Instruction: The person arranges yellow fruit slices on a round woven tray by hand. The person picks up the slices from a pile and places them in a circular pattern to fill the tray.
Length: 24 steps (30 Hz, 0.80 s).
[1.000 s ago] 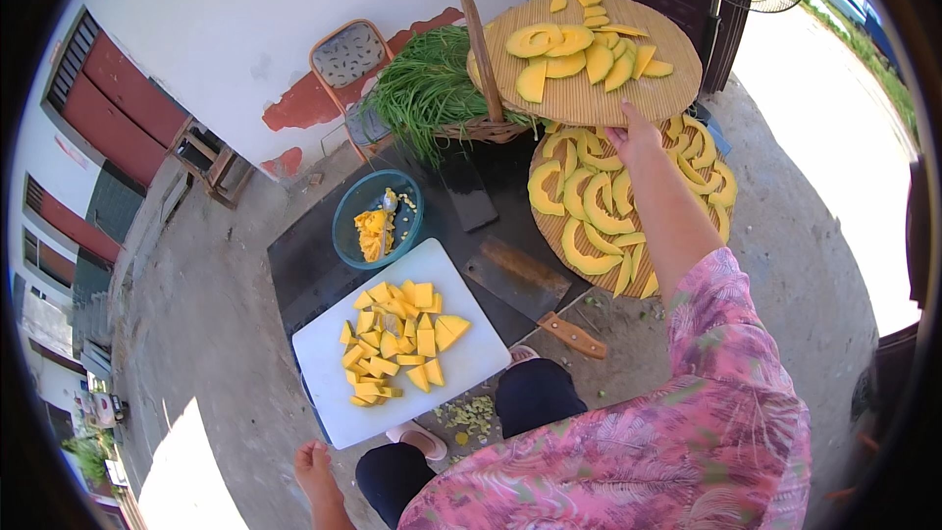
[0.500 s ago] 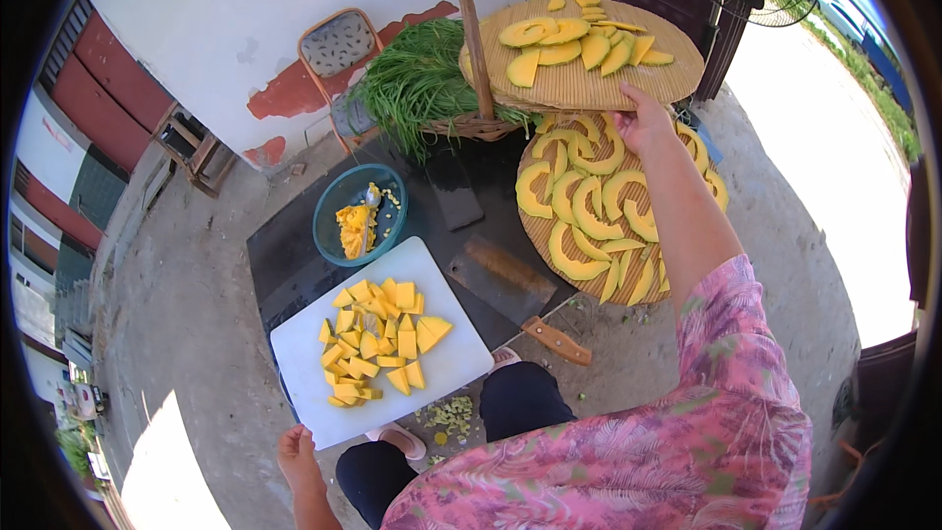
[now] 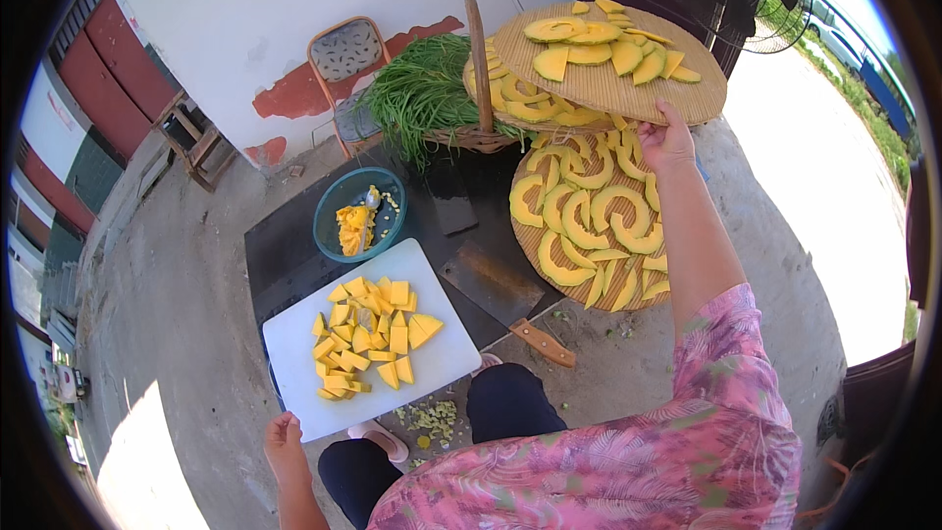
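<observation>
My right hand (image 3: pixel 667 139) grips the near edge of a round woven tray (image 3: pixel 702 98), which is raised and tilted. Yellow squash slices (image 3: pixel 628 57) lie on top of it. Under it, a second woven tray with curved slices shows partly. Lower down is a third round tray (image 3: pixel 527 228), spread with squash crescents (image 3: pixel 579 226). My left hand (image 3: pixel 285 444) has its fingers closed at the near left corner of a white cutting board (image 3: pixel 442 363). Yellow squash chunks (image 3: pixel 361 339) are heaped on the board. A cleaver (image 3: pixel 496 285) lies to its right on the dark table.
A teal bowl (image 3: pixel 322 236) with squash pulp and a spoon stands behind the board. A handled basket (image 3: pixel 481 137) of long green leaves (image 3: pixel 422 88) sits at the back. Beyond are a chair (image 3: pixel 345 51) and a fan (image 3: pixel 775 0). Green scraps (image 3: pixel 432 419) lie on the floor.
My right hand has moved the top tray to the right and slightly down, baring the slices on the tray beneath. My left hand stays at the board's corner.
</observation>
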Motion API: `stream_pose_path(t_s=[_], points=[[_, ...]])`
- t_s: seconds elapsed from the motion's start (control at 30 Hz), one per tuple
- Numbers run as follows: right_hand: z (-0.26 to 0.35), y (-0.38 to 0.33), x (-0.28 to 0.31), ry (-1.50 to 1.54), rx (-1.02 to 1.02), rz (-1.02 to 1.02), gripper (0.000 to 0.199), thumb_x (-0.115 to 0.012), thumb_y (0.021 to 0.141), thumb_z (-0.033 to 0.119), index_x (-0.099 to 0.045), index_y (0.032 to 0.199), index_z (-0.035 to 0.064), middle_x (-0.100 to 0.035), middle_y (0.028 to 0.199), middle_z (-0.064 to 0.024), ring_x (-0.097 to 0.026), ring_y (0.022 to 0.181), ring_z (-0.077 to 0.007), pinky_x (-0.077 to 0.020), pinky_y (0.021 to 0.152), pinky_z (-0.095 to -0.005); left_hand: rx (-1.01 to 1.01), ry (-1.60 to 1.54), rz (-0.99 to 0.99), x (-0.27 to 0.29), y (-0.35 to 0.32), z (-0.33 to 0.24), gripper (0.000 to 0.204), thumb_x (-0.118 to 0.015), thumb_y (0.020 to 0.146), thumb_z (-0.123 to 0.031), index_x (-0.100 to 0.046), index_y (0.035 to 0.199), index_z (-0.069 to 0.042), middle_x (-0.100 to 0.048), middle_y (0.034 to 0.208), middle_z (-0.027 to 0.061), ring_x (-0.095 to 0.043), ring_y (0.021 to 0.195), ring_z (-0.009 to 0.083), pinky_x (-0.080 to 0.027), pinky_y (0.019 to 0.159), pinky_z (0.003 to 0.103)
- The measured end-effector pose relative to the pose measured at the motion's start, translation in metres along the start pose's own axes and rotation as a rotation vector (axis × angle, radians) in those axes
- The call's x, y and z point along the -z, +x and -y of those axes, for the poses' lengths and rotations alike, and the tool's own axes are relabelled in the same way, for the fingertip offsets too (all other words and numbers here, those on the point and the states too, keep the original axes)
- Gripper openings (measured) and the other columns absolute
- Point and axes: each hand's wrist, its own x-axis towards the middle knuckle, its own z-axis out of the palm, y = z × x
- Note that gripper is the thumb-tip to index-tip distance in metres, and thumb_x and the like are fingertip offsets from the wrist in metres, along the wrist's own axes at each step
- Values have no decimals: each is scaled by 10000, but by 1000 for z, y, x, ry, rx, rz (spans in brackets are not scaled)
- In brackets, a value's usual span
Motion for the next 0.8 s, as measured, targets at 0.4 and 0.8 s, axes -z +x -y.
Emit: stream_pose_path(t_s=[0.4, 0.8], points=[[44, -152, 52, -90, 4, 220, 289, -602, 793, 83, -477, 1046, 20, -577, 963, -75, -559, 820, -157, -447, 627, -246, -37, -87, -93, 8, -19, 3, 241, -507, 890, -192, -583, 1012, 1, -590, 882, 46, -525, 798, 110, -424, 694, 251], [-38, -325, 63, -32, -579, 311, 515, -602, 727, 69, -420, 1207, 21, -533, 1154, -108, -532, 1049, -238, -421, 916, -380, 88, -577, 222, 6, -24, -9, 598, -407, 889, -429, -303, 1319, -28, -374, 1307, 155, -355, 1220, 263, -280, 998, 392]])
